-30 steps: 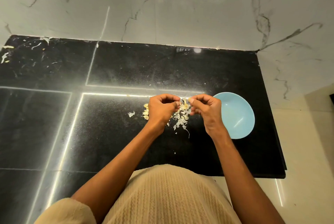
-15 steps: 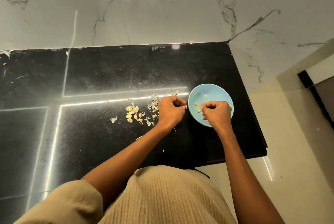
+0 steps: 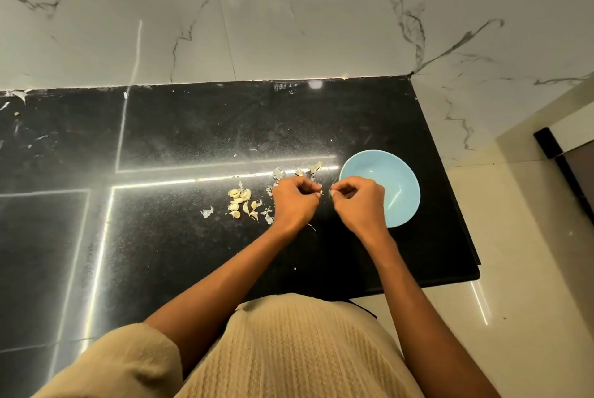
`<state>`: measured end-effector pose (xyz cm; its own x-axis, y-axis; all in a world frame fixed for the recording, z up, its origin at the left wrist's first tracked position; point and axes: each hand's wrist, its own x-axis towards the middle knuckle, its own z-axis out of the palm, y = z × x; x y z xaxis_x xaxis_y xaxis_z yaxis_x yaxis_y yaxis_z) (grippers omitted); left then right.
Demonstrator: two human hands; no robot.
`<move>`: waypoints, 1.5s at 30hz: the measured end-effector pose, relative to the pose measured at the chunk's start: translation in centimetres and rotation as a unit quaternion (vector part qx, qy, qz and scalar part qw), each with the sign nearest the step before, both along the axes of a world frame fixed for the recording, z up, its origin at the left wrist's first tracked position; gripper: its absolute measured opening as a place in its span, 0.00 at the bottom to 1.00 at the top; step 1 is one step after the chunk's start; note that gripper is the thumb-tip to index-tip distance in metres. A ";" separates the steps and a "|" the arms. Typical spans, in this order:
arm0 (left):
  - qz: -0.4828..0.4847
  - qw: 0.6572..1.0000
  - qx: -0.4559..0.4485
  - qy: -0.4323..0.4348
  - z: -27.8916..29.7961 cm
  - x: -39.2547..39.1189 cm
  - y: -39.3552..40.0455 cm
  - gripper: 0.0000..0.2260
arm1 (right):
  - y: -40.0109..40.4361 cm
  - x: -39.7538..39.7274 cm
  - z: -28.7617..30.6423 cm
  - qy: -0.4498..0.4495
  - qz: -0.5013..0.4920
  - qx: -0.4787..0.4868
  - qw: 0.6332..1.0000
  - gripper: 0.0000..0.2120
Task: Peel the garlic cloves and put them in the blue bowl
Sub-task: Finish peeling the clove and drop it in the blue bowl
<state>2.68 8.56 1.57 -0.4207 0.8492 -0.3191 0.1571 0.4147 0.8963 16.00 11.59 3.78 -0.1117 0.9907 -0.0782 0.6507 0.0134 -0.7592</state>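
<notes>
Legible text, labels, brands, numbers, signs: none on any surface in the head view.

One blue bowl (image 3: 398, 195) sits right of centre on one black worktop (image 3: 193, 127). Two hands, left (image 3: 294, 203) and right (image 3: 361, 204), meet mid-frame. About eight garlic cloves (image 3: 241, 201) cluster left of them; the scattered skin scraps (image 3: 279, 172) are too many and small to count.

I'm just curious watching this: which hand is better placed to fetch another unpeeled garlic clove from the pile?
Probably the left hand. It sits right beside the garlic cloves on the black counter, while the right hand overlaps the blue bowl, farther from them.
</notes>
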 end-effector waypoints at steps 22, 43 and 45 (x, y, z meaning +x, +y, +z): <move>0.094 0.996 -0.005 0.002 -0.8 -6.9 -3.4 0.08 | 0.0 -5.7 -1.9 -0.098 0.164 -0.040 0.981 0.10; 0.198 0.980 -0.024 0.013 -2.1 -9.2 -8.7 0.09 | -3.0 -11.1 -4.3 -0.160 0.356 0.022 0.921 0.07; 0.194 0.980 -0.024 0.016 -2.0 -9.1 -8.8 0.10 | -3.1 -11.3 -4.5 -0.156 0.354 0.024 0.922 0.05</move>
<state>-6.46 -0.29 -0.46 -0.7204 0.6072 -0.3351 0.0071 0.4896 0.8719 4.72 8.52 -0.72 -0.7106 0.6819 -0.1733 0.6530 0.5475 -0.5233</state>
